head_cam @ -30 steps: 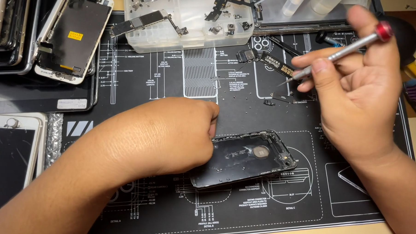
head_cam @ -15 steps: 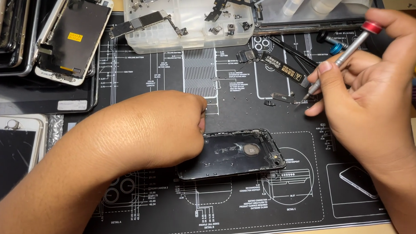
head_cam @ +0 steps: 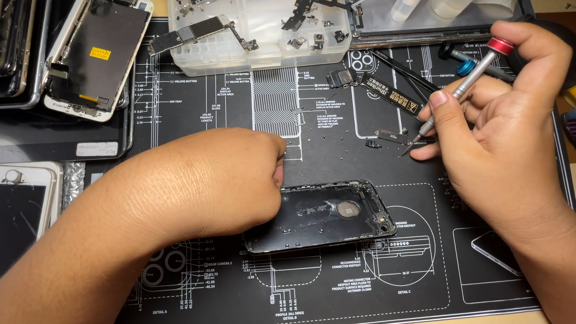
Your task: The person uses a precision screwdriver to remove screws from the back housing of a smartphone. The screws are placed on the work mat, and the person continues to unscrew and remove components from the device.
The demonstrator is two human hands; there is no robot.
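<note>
An opened black phone housing (head_cam: 327,216) lies on a black repair mat (head_cam: 232,288) printed with white diagrams. My left hand (head_cam: 204,181) rests on the housing's left end and holds it down, fingers curled over the edge. My right hand (head_cam: 503,131) grips a thin silver screwdriver with a red cap (head_cam: 464,85), tip pointing down at small loose metal parts (head_cam: 391,137) on the mat, above and right of the housing.
A clear parts tray (head_cam: 261,27) with phone boards and small pieces stands at the back. Phone screens and frames (head_cam: 94,53) are stacked at the back left, another screen (head_cam: 11,216) at the left edge. Black tweezers and a blue-tipped tool (head_cam: 457,62) lie near my right hand.
The housing has been turned and shifted slightly left under my left hand. My right hand has come down and left, bringing the screwdriver tip onto the small parts on the mat.
</note>
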